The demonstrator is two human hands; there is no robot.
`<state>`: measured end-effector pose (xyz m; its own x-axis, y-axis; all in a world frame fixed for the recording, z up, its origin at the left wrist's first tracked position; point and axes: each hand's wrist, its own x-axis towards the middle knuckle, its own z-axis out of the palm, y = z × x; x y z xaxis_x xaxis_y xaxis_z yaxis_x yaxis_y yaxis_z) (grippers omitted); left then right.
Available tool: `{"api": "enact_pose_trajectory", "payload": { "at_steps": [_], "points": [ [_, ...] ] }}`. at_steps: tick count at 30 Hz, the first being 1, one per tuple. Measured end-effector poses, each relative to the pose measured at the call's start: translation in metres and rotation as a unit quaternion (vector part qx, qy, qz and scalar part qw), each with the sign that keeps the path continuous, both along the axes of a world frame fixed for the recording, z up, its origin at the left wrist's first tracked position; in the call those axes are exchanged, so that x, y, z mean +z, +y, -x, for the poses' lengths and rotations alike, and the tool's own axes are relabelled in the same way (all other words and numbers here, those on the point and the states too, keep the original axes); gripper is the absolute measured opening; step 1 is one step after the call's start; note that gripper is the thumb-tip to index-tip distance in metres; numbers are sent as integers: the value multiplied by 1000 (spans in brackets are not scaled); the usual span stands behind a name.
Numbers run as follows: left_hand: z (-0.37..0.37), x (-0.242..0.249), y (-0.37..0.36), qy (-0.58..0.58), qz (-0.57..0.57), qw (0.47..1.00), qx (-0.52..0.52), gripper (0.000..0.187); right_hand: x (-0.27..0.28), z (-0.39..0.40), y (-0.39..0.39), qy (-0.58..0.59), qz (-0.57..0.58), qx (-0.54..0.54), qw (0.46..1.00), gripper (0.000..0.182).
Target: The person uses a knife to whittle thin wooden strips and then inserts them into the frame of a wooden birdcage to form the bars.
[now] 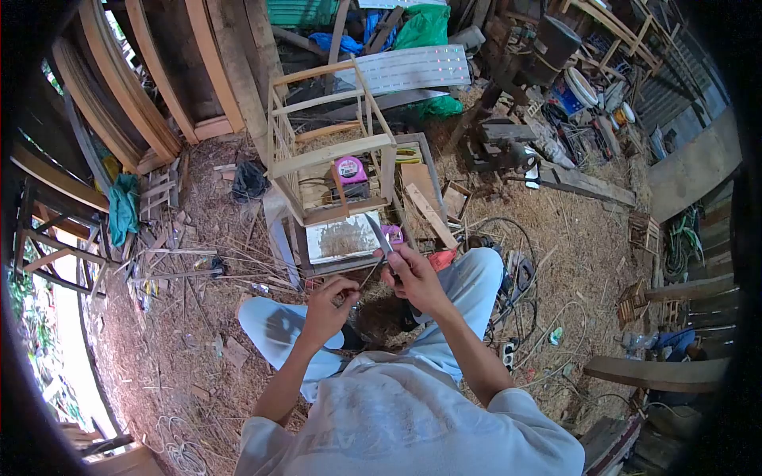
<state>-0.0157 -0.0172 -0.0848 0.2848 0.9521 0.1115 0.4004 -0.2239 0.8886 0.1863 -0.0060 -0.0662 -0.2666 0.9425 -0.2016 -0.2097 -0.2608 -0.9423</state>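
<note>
My right hand [414, 279] is closed around the handle of a knife [376, 232], its blade pointing up and away from me. My left hand [332, 308] has its fingers pinched on a thin wooden stick [370, 274], which reaches toward the right hand near the knife. Both hands are above my lap, between my bent knees. Just beyond them stands a small wooden frame [333, 163] on a low work surface [317, 268]. A pink tape measure [349, 170] lies inside the frame's outline. A purple object [392, 233] is partly hidden behind the knife.
Wood shavings [190, 333] cover the ground around me. A wood strip [429, 214] and a small wooden box [456, 200] lie right of the frame. Black cable [528, 238] loops beside my right knee, near a power socket [508, 355]. Long planks [214, 63] lean at the left.
</note>
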Motion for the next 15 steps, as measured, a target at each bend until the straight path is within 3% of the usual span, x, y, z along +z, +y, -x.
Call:
{"api": "enact_pose_trajectory", "payload": {
  "at_steps": [1,4,7,9,10,12,15],
  "points": [
    [2,1,-1,2,-1,1000,-1,16,0,1,0,2,-1,-1,1000,29],
    [8,2,-6,51,-47,997,-28,13,-1,3,0,17,24,179,983,26],
    [13,-11,-8,79,-28,995,-48,10,-12,11,-2,-1,2,239,971,24],
    [14,-9,-6,-113,155,978,-86,15,-5,-3,5,-1,26,231,973,25],
    [17,-6,-5,-113,153,978,-81,15,6,-12,8,-24,44,247,968,26],
    [25,3,-2,-82,281,941,-171,20,21,-18,8,-66,31,258,963,28],
    [24,13,3,-64,245,952,-173,17,20,-19,7,-53,65,216,973,28]
  ]
}}
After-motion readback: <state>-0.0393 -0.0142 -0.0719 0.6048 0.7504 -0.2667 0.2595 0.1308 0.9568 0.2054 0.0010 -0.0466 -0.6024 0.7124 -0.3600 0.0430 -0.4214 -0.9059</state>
